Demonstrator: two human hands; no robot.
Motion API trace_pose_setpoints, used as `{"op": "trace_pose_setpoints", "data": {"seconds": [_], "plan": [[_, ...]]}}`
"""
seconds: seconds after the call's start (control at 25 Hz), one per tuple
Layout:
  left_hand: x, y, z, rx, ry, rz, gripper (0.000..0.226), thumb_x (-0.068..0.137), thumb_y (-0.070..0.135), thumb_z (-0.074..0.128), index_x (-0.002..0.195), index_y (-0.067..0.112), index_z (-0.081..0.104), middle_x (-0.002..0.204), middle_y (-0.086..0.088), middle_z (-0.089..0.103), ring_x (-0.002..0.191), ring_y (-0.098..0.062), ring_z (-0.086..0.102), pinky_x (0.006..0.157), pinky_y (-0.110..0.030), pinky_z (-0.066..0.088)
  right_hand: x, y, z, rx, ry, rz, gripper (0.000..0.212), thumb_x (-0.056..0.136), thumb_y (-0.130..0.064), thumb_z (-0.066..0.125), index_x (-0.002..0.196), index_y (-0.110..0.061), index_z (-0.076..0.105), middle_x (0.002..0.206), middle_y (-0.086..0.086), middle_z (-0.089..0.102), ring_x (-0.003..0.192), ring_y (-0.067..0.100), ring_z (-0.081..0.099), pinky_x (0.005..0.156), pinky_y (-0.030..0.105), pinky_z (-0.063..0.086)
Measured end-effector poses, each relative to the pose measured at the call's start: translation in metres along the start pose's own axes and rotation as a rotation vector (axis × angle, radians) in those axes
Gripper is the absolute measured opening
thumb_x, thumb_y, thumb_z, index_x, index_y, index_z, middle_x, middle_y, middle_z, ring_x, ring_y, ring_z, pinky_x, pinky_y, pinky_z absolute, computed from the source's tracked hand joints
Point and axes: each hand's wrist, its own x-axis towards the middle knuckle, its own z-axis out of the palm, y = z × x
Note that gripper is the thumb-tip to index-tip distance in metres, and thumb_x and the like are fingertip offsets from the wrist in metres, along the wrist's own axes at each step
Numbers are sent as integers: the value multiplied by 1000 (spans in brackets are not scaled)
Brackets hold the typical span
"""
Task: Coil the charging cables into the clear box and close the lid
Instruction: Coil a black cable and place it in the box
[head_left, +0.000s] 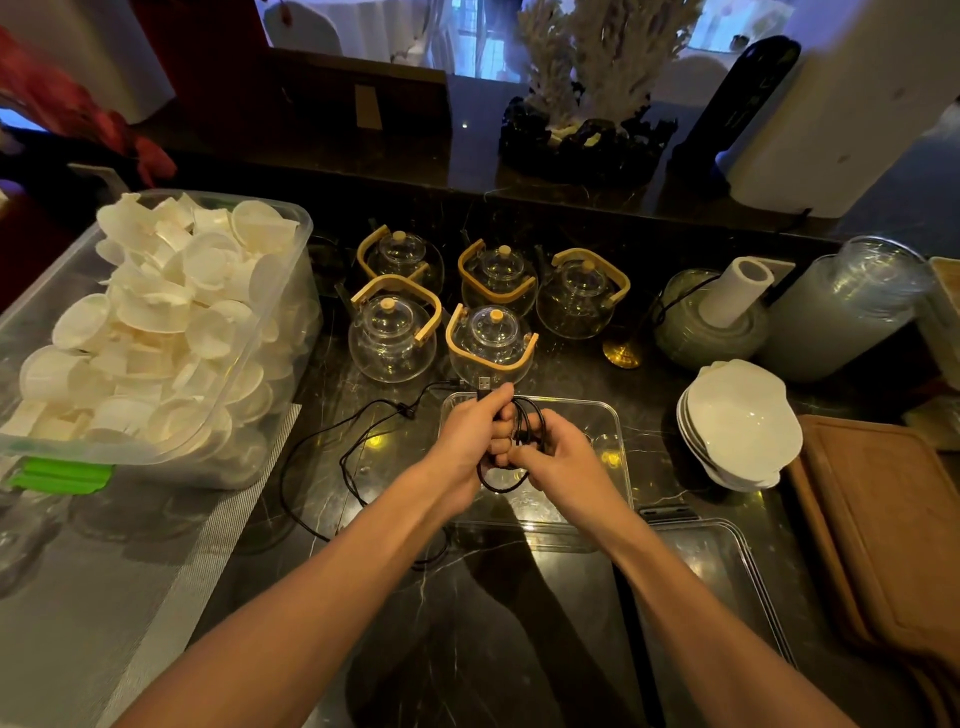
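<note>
One big tub of white cups (156, 332) and five glass teapots (488, 340) flank one clear box (613, 457), its long axis running away from the viewer. Above it, left hand (470, 441) and right hand (558, 457) curl round one black cable (524, 423), loops hanging vertically, USB plug pointing up.

The left hand (470, 441) hides part of the coiled black cable (524, 431); the lid (727, 582) is partly cut off.
</note>
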Motion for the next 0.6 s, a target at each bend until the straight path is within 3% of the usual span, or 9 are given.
{"op": "trace_pose_setpoints", "data": {"seconds": [0.12, 0.24, 0.36, 0.48, 0.6], "plan": [[-2, -2, 1, 108, 14, 46, 39, 100, 37, 53, 67, 19, 48, 51, 7, 31, 48, -11, 30, 53, -27, 28, 2, 6, 0, -64, 36, 29, 17, 88, 0, 67, 104, -3, 63, 84, 4, 69, 61, -5, 60, 55, 13, 44], [-2, -4, 0, 80, -16, 36, 39, 101, 36, 52, 67, 19, 47, 51, 7, 28, 44, -8, 26, 48, -24, 25, 3, 10, 2, -75, 59, 51, 20, 88, -5, 64, 108, -5, 62, 84, 3, 64, 63, 2, 54, 56, 17, 41], [-1, -2, -1, -91, -78, -17, 41, 103, 31, 48, 64, 17, 45, 45, 8, 26, 36, -5, 20, 38, -20, 16, 2, 9, 1, 195, 65, 51, 22, 96, -5, 56, 116, -7, 65, 92, 6, 69, 77, 14, 63, 63, 28, 49], [-1, -1, -3, -152, -82, -28, 42, 103, 28, 46, 63, 18, 44, 42, 8, 26, 32, -5, 18, 33, -19, 13, -1, 6, 1, 349, -8, 47, 27, 105, -10, 48, 120, 0, 69, 92, 8, 69, 79, 16, 63, 61, 27, 49], [-1, 3, -3, -251, -99, -64, 42, 103, 27, 45, 62, 18, 41, 40, 9, 25, 30, -4, 18, 30, -17, 10, -1, 12, -3, 573, -40, 86, 44, 102, -17, 47, 136, 10, 54, 102, 16, 59, 83, 17, 57, 66, 29, 45]]}}
